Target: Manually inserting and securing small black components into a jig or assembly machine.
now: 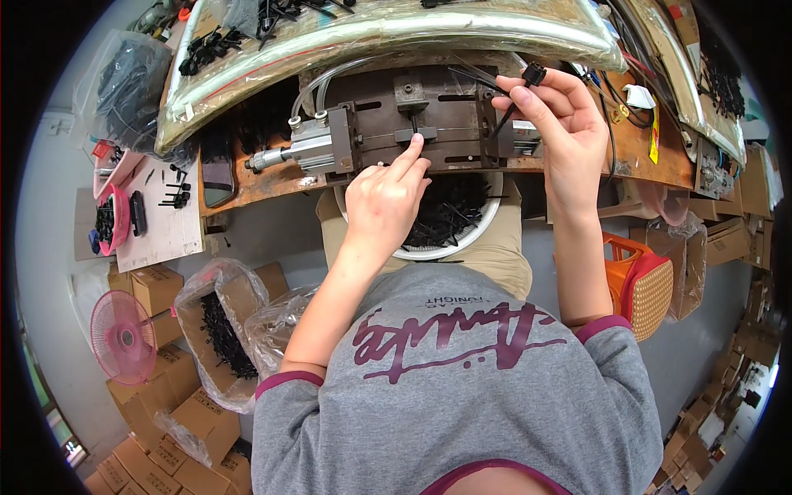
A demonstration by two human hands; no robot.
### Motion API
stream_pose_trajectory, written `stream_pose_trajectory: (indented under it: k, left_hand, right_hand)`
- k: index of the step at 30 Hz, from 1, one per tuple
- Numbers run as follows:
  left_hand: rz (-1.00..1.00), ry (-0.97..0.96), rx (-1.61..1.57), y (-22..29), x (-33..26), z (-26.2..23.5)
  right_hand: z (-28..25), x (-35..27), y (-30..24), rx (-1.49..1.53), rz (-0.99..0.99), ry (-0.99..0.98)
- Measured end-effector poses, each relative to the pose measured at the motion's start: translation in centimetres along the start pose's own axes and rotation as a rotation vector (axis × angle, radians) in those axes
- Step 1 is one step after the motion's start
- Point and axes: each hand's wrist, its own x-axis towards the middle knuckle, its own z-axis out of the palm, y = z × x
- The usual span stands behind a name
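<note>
Right hand (pixel 573 124): raised over the right part of the table, thumb and index finger pinching a black plastic piece (pixel 535 75) with thin dark strips trailing from it.
Left hand (pixel 384 196): loose and unclenched, index finger stretched forward, its tip on a small metal block (pixel 415 134) at the middle of the machine.
Machine (pixel 381 128): dark metal plate with slots, a silver cylinder (pixel 307 148) at its left and clear hoses (pixel 320 89) running up behind.
Table (pixel 276 180): wooden, worn, curving under the machine.
Shirt (pixel 462 429): grey with maroon trim; large maroon script across it, smaller dark print beside it, both upside down.
Basin (pixel 436 253): white, between the person's legs, heaped with black pieces like those on the shelf.
Shelf (pixel 346 45): white-edged, covered in clear plastic, black pieces piled on top.
Yellow tag (pixel 654 142): hangs at the right; its marks are too small to read.
Pink baskets (pixel 127 216): two on a pale board (pixel 165 235) at the left, the nearer one holding black pieces.
Clear bag (pixel 128 87): stuffed with something dark grey.
Lined box (pixel 191 318): plastic-lined, black pieces inside, near a pink fan (pixel 124 337).
Cartons (pixel 148 392): stacked on the lower left, dark printing on several.
</note>
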Motion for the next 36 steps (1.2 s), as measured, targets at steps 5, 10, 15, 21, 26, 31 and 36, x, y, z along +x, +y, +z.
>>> stream_pose_trajectory:
  k: [5, 10, 15, 21, 26, 31, 36]
  left_hand:
    - [-0.006, 0.006, -0.018, -0.1, 0.1, 0.2]
    - [-0.027, 0.012, -0.043, -0.1, -0.1, 0.1]
    - [-0.397, 0.024, -0.839, 1.5, 0.9, -2.2]
    - [-0.653, -0.084, -1.456, 0.8, 2.3, -5.1]
    - [-0.657, -0.031, -1.503, 1.1, 1.7, -4.9]
    - [-0.547, 0.106, -1.438, 1.4, 1.3, -4.8]
    - [-0.13, 0.063, -0.382, 1.0, 0.3, -3.2]
  right_hand:
    - [0.4, -0.8, 0.3, -0.201, -0.206, -0.012]
    - [0.7, -1.3, 0.8, -0.363, -0.376, -0.04]
    - [0.5, -1.0, 1.3, -0.706, -0.764, -0.211]
    - [1.8, -1.3, 1.8, -0.85, -1.144, -0.391]
    - [1.8, -1.1, 2.1, -0.85, -1.182, -0.457]
    - [1.1, -0.3, 1.3, -0.85, -1.185, -0.452]
    - [0.1, -0.7, 2.1, -0.693, -0.69, -0.004]
